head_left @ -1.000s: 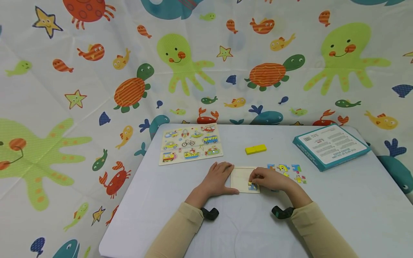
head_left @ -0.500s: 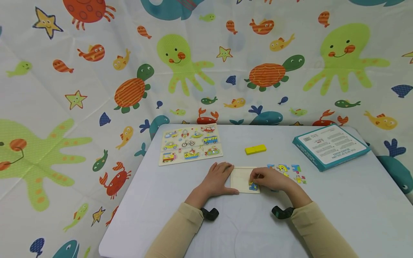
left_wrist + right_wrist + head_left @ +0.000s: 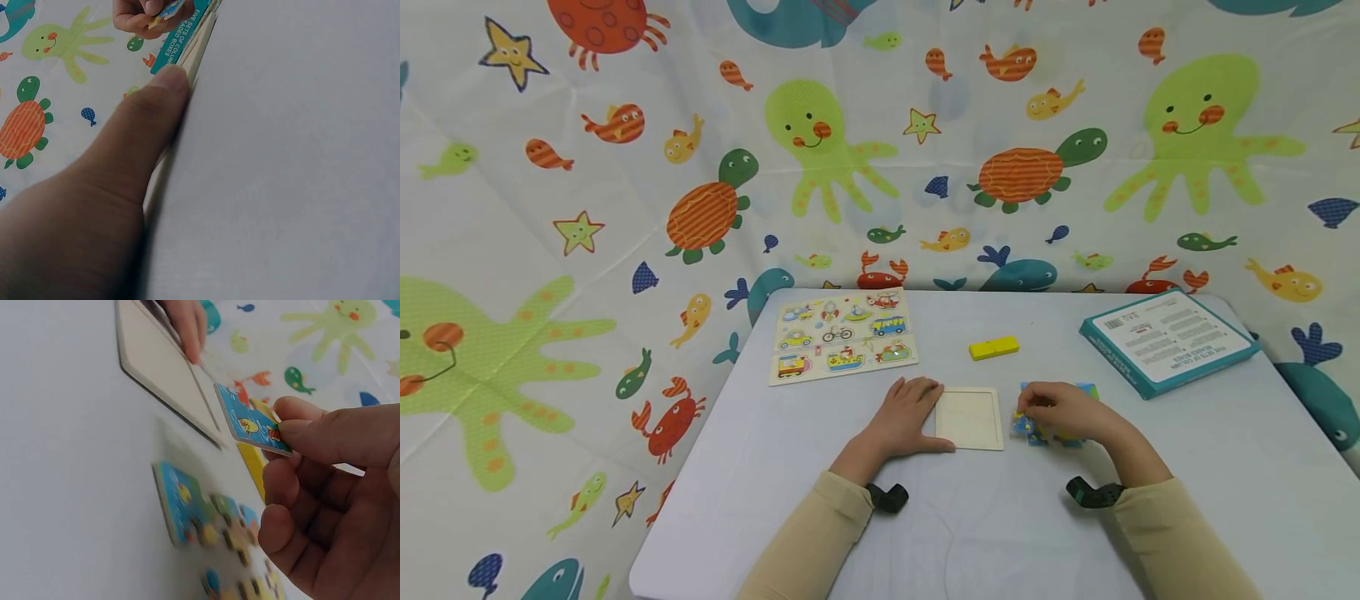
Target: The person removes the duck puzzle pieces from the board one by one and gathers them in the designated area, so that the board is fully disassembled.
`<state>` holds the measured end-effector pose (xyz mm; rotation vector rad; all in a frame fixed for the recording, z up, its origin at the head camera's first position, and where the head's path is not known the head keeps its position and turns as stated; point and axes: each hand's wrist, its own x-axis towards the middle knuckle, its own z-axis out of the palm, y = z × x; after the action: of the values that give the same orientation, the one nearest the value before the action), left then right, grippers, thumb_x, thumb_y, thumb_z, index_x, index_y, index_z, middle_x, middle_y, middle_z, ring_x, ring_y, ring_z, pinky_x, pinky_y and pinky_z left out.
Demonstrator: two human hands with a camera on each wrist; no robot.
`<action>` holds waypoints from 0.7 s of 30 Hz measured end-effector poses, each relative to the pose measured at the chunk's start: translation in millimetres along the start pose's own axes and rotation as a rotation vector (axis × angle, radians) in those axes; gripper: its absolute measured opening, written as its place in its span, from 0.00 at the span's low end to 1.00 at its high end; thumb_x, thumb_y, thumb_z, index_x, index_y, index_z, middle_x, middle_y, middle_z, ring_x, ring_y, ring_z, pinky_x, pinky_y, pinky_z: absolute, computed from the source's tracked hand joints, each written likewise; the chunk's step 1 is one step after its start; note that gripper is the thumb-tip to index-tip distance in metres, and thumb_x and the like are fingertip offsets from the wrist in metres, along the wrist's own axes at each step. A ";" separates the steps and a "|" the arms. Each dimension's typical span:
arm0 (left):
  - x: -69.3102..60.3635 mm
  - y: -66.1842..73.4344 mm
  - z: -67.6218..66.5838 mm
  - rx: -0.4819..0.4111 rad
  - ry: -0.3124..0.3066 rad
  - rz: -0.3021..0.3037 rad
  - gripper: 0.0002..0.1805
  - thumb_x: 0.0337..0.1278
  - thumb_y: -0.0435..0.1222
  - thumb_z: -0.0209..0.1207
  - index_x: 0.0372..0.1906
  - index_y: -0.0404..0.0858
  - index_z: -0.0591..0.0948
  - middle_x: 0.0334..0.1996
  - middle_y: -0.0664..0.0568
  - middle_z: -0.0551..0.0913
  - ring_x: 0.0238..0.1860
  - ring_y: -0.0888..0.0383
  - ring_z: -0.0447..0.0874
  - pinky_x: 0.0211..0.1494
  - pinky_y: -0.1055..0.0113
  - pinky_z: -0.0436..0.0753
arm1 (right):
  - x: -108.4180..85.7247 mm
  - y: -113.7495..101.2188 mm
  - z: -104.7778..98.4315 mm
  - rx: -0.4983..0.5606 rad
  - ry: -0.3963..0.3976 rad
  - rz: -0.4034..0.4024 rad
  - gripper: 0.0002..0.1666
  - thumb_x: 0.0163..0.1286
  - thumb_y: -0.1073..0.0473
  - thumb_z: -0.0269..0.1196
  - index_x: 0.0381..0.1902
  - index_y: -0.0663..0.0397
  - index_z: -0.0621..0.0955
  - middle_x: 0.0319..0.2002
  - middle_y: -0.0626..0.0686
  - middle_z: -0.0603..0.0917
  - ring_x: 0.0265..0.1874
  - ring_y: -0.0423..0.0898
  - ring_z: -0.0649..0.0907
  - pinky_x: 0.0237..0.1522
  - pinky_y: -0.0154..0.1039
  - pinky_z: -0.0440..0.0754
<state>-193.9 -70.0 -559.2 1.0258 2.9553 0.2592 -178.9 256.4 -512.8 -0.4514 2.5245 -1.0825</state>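
My right hand (image 3: 1078,412) pinches a blue jigsaw piece (image 3: 240,422) between thumb and fingers, held above the table. A yellow duck is printed on that piece, seen in the right wrist view. Below it lie several colourful jigsaw pieces (image 3: 178,503), partly hidden by the hand in the head view. A square wooden puzzle tray (image 3: 970,419) with a raised rim lies flat to the left, its inside bare. My left hand (image 3: 904,422) rests against the tray's left side with fingers extended. Its thumb lies along the near edge, as the left wrist view shows.
A wooden picture board (image 3: 844,335) with vehicles lies at the back left. A yellow block (image 3: 995,347) sits behind the tray. At the back right is a teal box (image 3: 1171,340). A sea-animal cloth (image 3: 850,167) hangs behind the white table (image 3: 722,500).
My right hand has lifted the blue jigsaw piece out of the tray's lower right corner and moved right, over the loose pieces. The left hand has stayed at the tray.
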 end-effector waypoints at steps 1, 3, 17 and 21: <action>0.0 -0.1 0.3 0.002 0.000 -0.001 0.60 0.43 0.80 0.48 0.78 0.47 0.58 0.73 0.56 0.60 0.76 0.57 0.54 0.81 0.49 0.47 | -3.1 2.7 -3.4 0.004 0.007 0.002 0.04 0.74 0.57 0.58 0.41 0.45 0.81 0.39 0.49 0.81 0.39 0.47 0.77 0.41 0.39 0.78; 0.0 -0.5 0.9 0.004 0.003 -0.001 0.60 0.43 0.80 0.48 0.78 0.47 0.58 0.73 0.56 0.61 0.76 0.56 0.54 0.81 0.49 0.47 | -9.4 8.2 -10.3 0.024 0.020 0.006 0.04 0.74 0.56 0.58 0.41 0.46 0.81 0.40 0.50 0.81 0.40 0.48 0.77 0.41 0.39 0.78; -0.2 -0.9 1.9 -0.003 0.002 -0.002 0.60 0.44 0.80 0.48 0.78 0.48 0.58 0.73 0.57 0.60 0.76 0.57 0.53 0.81 0.50 0.47 | -49.3 44.6 -50.2 0.109 0.018 0.058 0.13 0.72 0.52 0.61 0.47 0.54 0.78 0.39 0.56 0.80 0.35 0.47 0.80 0.37 0.38 0.79; 0.2 -1.5 2.1 -0.002 0.000 -0.003 0.60 0.44 0.80 0.48 0.78 0.48 0.57 0.73 0.57 0.60 0.76 0.57 0.53 0.81 0.50 0.47 | -56.4 55.1 -57.1 0.103 0.013 0.060 0.13 0.72 0.52 0.61 0.46 0.55 0.77 0.38 0.56 0.80 0.34 0.47 0.80 0.37 0.36 0.79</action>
<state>-194.9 -70.7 -561.5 1.0206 2.9561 0.2627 -162.3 352.1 -505.8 -0.3396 2.4622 -1.1898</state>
